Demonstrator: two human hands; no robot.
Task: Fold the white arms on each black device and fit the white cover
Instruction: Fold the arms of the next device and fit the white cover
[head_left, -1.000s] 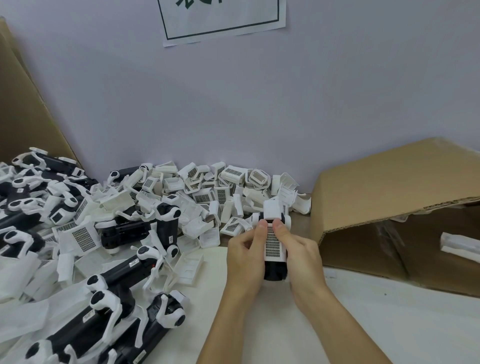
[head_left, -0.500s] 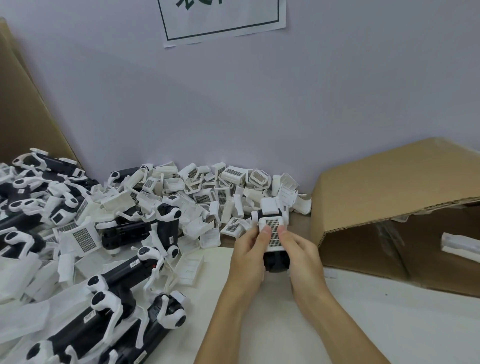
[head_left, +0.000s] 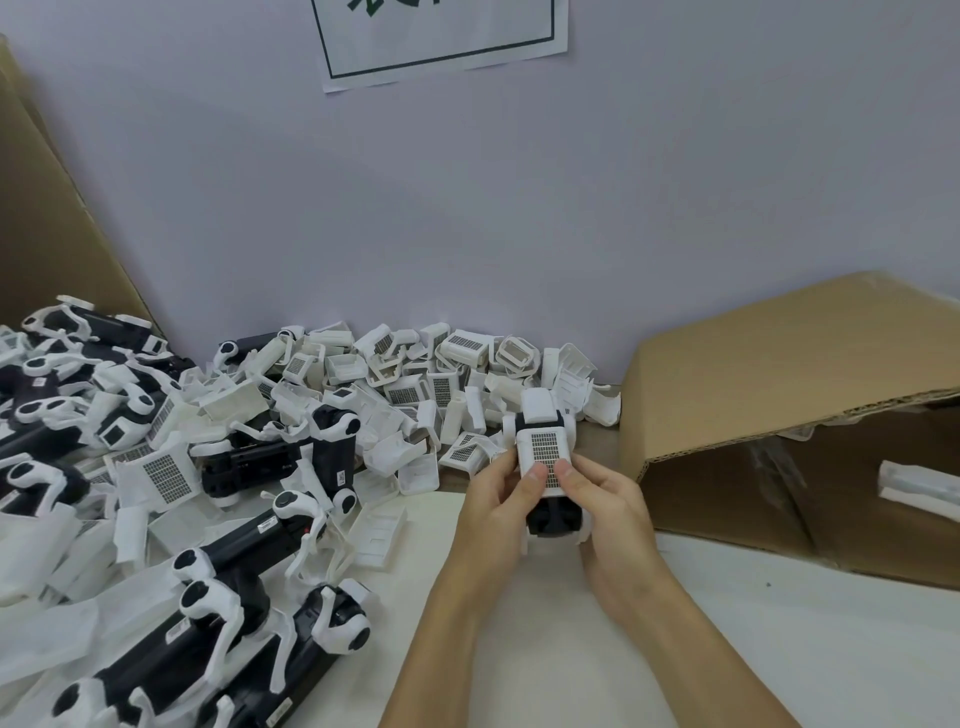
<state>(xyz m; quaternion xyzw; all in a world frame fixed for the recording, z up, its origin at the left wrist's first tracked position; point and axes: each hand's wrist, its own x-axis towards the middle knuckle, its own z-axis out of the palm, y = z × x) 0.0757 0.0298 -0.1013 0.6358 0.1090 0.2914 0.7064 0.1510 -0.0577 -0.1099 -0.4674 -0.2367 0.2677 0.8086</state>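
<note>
Lower left of frame: pile (head_left: 156, 519) of black devices with white arms still splayed, mixed with loose covers. It runs along the wall to frame centre and crowds your working patch of table (head_left: 779, 649). Right of frame: open carton (head_left: 779, 389) on its side, close to your right hand.

Centre of frame: the device (head_left: 551, 514) you're working, lifted just off the table, between both hands. Your left hand (head_left: 493, 512) wraps its left side, fingers curled round the body, thumb pressing the grid face of the cover (head_left: 544, 452). Your right hand (head_left: 605, 512) mirrors it on the right side, thumb beside the other on the same face. Both hands clamped on the piece.

Risks, as I judge them:
- Cover looks seated over the far half, but whether its clips have caught can't be told. Both thumbs bear on the near edge of the grid; uneven pressure could cock the cover and leave the far end proud.
- A white arm tip shows below the body at either side. If an arm isn't folded fully flat, the cover may pinch it or refuse to latch.
- The pile sits just beside your left wrist. Setting the piece down carelessly could mix it with undone units.

Orientation: long axis runs from lower frame up toward the wall, nearly straight away from you. Black end points at you, white capped end points at the wall. Grid face is up, tilted toward the camera.
</note>
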